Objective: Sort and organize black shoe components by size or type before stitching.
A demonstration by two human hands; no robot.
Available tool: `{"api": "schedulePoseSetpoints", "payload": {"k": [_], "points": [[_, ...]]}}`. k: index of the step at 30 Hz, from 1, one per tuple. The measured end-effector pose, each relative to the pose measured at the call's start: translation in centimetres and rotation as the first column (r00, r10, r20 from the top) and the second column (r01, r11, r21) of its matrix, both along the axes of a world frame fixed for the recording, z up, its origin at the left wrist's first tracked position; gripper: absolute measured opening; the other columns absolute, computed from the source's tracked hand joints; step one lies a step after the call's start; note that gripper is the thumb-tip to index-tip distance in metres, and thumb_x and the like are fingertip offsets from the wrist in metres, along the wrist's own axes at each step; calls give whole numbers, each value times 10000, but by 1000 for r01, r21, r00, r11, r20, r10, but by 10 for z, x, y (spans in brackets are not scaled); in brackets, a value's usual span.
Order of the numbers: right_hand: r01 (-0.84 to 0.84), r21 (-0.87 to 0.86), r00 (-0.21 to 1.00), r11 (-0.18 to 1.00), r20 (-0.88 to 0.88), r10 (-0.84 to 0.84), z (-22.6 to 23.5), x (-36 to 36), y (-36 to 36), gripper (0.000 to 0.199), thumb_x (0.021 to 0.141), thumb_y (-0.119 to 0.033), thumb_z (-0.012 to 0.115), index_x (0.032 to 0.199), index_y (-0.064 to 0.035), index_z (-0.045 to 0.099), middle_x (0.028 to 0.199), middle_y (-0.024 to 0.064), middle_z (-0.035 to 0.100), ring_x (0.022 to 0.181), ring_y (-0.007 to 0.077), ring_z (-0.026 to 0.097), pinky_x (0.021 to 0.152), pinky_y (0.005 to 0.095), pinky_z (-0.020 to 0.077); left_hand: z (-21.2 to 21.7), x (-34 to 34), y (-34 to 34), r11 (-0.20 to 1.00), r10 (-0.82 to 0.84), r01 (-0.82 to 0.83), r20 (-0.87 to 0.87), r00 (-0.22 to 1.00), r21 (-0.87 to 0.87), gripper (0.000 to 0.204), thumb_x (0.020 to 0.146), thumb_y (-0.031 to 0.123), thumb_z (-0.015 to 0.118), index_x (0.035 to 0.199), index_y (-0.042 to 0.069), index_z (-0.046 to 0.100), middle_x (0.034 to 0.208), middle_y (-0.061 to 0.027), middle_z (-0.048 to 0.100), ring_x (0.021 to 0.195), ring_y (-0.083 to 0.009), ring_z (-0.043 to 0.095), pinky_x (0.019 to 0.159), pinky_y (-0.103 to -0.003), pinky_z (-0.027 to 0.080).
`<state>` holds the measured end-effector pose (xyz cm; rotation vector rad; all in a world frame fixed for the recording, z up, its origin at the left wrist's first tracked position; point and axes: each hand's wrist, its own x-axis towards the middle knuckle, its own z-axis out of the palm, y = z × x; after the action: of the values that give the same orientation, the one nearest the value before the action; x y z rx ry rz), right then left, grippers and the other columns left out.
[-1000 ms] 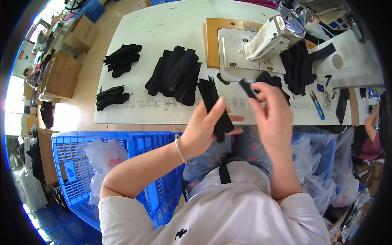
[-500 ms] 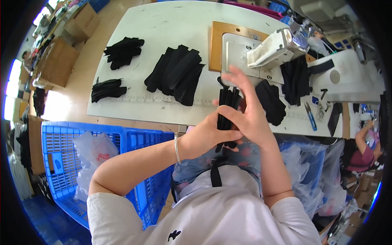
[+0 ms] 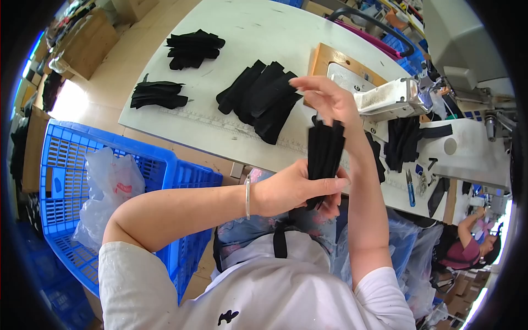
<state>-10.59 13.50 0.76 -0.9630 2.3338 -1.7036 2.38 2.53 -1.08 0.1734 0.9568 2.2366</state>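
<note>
Black strip bundle (image 3: 326, 154): I am seeing it gripped in the left hand (image 3: 294, 190), thumb lying across its lower part, by the worktop's near edge. Its upper end is pointing away from the wearer. Right hand (image 3: 331, 100) is hanging open near that end, fingers apart and loosely bent; whether it is touching the strips, I cannot tell. On the worktop (image 3: 231, 33), a large black pile (image 3: 261, 99) is lying left of the right hand, two smaller piles (image 3: 192, 48) farther left. White sewing machine (image 3: 388, 99) is standing to the right. Blue crate (image 3: 190, 179) is sitting at the wearer's left.
</note>
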Motion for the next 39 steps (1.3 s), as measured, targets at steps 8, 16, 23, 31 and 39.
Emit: {"api": "schedulePoseSetpoints", "payload": {"k": [8,16,23,31,39], "points": [[-17,446,697,895,-637,330,-25,-15,-40,431,707,-143,772,1120,-105,657,1098,64,614,1014,257,571,918,384,460,20,0,-11,1000,-12,11,9,1000,14,321,949,280,591,1071,-10,530,919,-105,612,761,-167,662,555,-282,549],[116,279,673,953,-728,131,-23,-25,-28,223,819,-84,681,1041,-94,677,871,58,652,760,224,640,721,306,514,12,-5,-3,991,122,-119,-37,992,62,320,943,226,584,1159,3,505,862,-98,631,742,-158,654,632,-291,541],[413,-241,672,879,-571,-472,6,24,21,305,740,6,650,1017,-95,731,964,57,643,841,223,612,751,306,482,12,-16,-17,939,283,-315,208,936,139,419,1007,363,447,1269,39,495,1041,-94,636,910,-187,625,810,-344,517],[339,-25,697,940,-665,-269,-35,107,46,477,585,79,585,979,-139,744,1063,34,643,1005,246,545,868,334,438,12,-11,-11,948,280,-306,220,934,93,382,1013,330,461,1287,67,510,1080,-37,605,994,-121,600,893,-326,505],[200,-183,972,963,-85,-218,-13,107,55,349,800,-126,666,1115,4,593,1052,99,602,968,211,556,845,317,436,4,-9,-8,943,330,-329,31,943,-52,346,973,247,565,1256,51,525,970,-23,605,813,-116,590,689,-289,497]]}}
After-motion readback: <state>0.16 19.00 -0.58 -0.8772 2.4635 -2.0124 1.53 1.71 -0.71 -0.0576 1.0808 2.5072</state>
